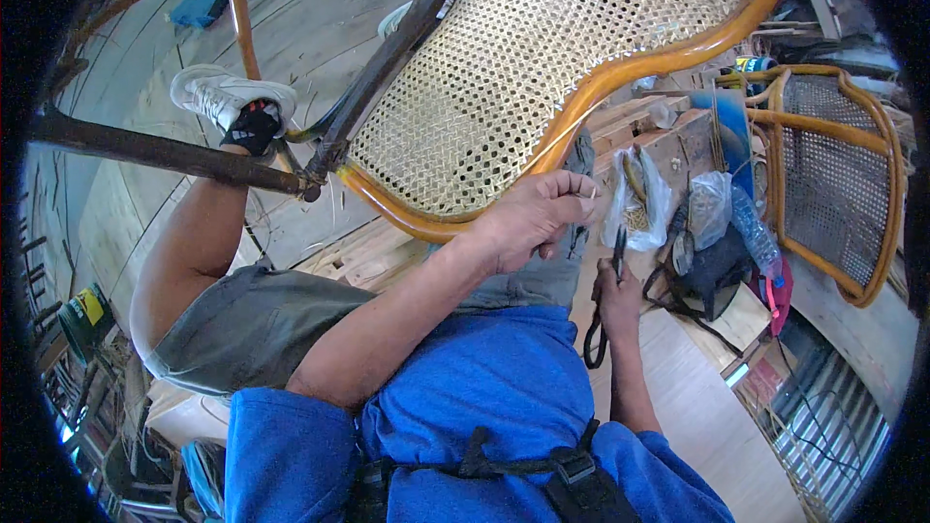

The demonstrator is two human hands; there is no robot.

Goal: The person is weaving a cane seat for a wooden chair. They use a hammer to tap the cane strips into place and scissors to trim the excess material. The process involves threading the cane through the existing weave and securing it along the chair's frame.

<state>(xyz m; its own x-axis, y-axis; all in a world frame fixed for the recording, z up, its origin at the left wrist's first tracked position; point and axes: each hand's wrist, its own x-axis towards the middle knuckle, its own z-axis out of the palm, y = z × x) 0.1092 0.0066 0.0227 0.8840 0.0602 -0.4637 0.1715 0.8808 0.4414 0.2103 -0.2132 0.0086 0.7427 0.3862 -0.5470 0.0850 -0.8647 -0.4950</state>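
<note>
In front of me a woven cane panel (484,77) is set in a curved, glossy brown rattan frame (579,107). A loose cane strand runs along the frame's lower right edge. My left hand (542,215) is at that edge, thumb and finger pinched on a small pale peg-like piece (594,192). To its right and nearer me, my right hand (618,298) is closed round black scissors (595,337), with a looped handle below the fist and a dark narrow end above. The fingers hide their middle. Beyond sits an open plastic bag (639,203) of small pale pegs.
A second clear bag (710,205), a plastic bottle (754,232) and a black pouch (719,273) lie right of the open bag. Another cane-backed rattan piece (835,165) stands far right. A dark pole (165,150) crosses above my left leg.
</note>
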